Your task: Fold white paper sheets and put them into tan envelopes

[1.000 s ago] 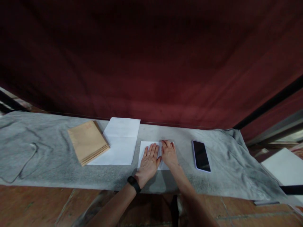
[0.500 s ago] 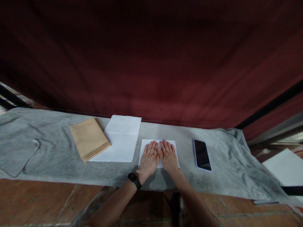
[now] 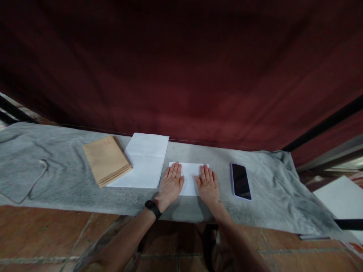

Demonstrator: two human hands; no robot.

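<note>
A small folded white paper (image 3: 189,177) lies on a grey cloth (image 3: 62,185) that covers a long ledge. My left hand (image 3: 171,184) lies flat and open on the paper's left end, a black band on its wrist. My right hand (image 3: 209,184) lies flat and open on the paper's right end. A strip of bare paper shows between the two hands. Neither hand holds anything.
Left of my hands lies a larger white sheet (image 3: 143,162) with a crease, and a stack of brown envelopes (image 3: 106,160) overlaps its left side. A dark phone (image 3: 241,181) lies face up to the right. A dark red curtain (image 3: 181,75) hangs behind. Another white sheet (image 3: 342,200) sits far right.
My hands were side by side at the paper's middle. They have slid apart, the left toward the left end and the right toward the right end.
</note>
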